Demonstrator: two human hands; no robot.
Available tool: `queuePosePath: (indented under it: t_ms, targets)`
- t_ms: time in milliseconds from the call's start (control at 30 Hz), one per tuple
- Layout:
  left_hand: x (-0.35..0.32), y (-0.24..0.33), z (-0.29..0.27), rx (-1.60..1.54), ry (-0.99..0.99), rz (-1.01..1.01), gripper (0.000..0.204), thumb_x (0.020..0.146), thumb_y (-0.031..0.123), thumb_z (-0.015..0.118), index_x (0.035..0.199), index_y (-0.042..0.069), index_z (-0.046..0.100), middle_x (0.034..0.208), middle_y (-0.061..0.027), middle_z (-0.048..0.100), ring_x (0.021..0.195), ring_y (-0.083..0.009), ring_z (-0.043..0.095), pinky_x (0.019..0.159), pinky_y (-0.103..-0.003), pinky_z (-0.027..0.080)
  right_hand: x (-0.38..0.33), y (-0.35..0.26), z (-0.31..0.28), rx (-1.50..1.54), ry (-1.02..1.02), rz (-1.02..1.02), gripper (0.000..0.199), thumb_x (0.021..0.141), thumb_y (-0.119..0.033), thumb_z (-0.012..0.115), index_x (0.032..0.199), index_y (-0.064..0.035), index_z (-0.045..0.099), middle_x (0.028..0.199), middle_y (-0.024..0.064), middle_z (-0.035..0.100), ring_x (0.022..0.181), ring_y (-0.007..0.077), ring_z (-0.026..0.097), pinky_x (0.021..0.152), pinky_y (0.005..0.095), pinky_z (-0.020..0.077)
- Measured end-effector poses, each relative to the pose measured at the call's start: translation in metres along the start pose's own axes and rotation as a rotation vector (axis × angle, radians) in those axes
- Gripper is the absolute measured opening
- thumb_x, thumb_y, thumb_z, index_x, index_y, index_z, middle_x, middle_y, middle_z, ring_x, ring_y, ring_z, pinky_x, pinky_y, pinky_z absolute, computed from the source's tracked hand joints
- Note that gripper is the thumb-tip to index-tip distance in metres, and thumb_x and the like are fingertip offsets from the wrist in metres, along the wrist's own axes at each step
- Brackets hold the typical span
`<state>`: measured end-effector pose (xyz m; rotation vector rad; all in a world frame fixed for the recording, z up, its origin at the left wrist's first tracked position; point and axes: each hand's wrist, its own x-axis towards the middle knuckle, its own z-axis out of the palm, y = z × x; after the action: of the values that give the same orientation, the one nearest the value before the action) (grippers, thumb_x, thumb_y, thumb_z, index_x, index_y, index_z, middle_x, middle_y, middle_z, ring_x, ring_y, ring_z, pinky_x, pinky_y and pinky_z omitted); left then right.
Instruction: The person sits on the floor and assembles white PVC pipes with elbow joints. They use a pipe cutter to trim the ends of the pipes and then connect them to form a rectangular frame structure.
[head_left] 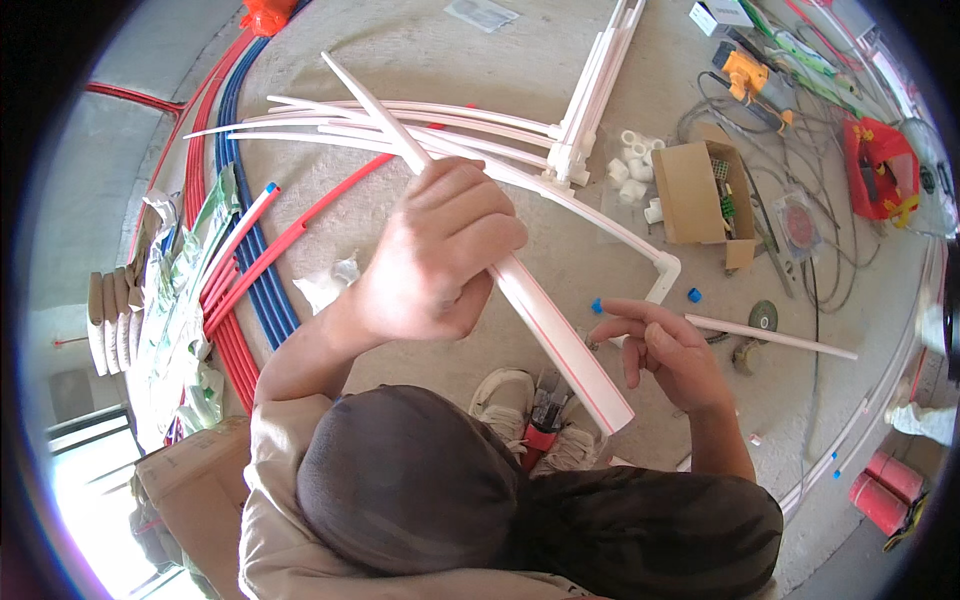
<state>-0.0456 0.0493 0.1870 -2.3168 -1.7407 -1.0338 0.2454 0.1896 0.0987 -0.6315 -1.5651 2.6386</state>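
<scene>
My left hand (440, 255) is closed around a long white plastic pipe (565, 335) with a thin red stripe. The pipe slants from the upper left down toward my knees, its wider end near my right hand. My right hand (665, 355) is just right of the pipe, apart from it, with fingers loosely spread and nothing visible in them. A small blue cap (597, 305) shows by its fingertips. Behind that hand a shorter white pipe (785, 337) lies on the floor. A hand tool with a red part (540, 437) rests between my shoes.
Joined white pipes (585, 120) lie ahead. To their right are white fittings (630, 165), an open cardboard box (690, 195), a yellow power tool (745, 75), cables and a red bag (880, 168). Red and blue conduits (255, 250) run along the left, beside a large carton (195, 490).
</scene>
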Motion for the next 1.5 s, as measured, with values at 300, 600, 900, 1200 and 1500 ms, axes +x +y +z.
queuePosePath:
  t_ms: [300,600,900,1200,1500]
  targets:
    - [0.032,0.031,-0.025,-0.056,0.237,0.18,0.029,0.066,0.002,0.072,0.094,0.0,0.065,0.08,-0.0121,0.062,0.072,-0.0304,0.062,0.077,-0.048,0.052,-0.004,0.024,0.001,0.041,0.111,0.067,0.041,0.104,-0.024,0.058,0.136,0.0006,0.058,0.118,0.0102,0.071,0.073,0.009,0.058,0.069,0.0247,0.0497]
    - [0.032,0.046,-0.019,-0.111,0.114,0.272,0.027,0.069,0.019,0.073,0.085,0.0,0.063,0.07,-0.0077,0.054,0.054,-0.0232,0.053,0.049,-0.037,0.039,-0.012,0.035,0.003,0.079,0.23,0.102,0.036,0.103,-0.023,0.059,0.13,-0.0001,0.062,0.111,0.0093,0.072,0.072,0.0098,0.058,0.069,0.0246,0.0483]
    - [0.032,0.028,-0.008,0.029,-0.226,0.302,0.031,0.06,0.02,0.074,0.071,0.007,0.048,0.066,-0.0043,0.043,0.055,-0.0235,0.052,0.048,-0.036,0.038,-0.017,0.049,0.003,0.056,0.313,0.14,0.033,0.102,-0.022,0.058,0.126,0.0001,0.065,0.107,0.0078,0.072,0.073,0.0098,0.057,0.069,0.0252,0.0482]
    - [0.011,0.015,0.0,-0.107,-0.244,-0.016,0.034,0.068,0.014,0.082,0.094,0.003,0.064,0.084,-0.0107,0.058,0.08,-0.0313,0.06,0.073,-0.043,0.046,-0.023,0.059,0.001,0.067,0.348,0.138,0.031,0.103,-0.021,0.058,0.125,-0.0005,0.065,0.105,0.0068,0.071,0.074,0.0095,0.057,0.07,0.0247,0.0494]
    - [0.022,0.002,-0.037,-0.111,-0.089,0.034,0.042,0.08,0.022,0.081,0.112,-0.005,0.069,0.092,-0.0132,0.063,0.08,-0.0253,0.059,0.071,-0.038,0.045,-0.021,0.07,0.0,0.113,0.331,0.134,0.03,0.103,-0.021,0.06,0.124,-0.0001,0.065,0.105,0.0068,0.071,0.076,0.0091,0.058,0.072,0.0253,0.0505]
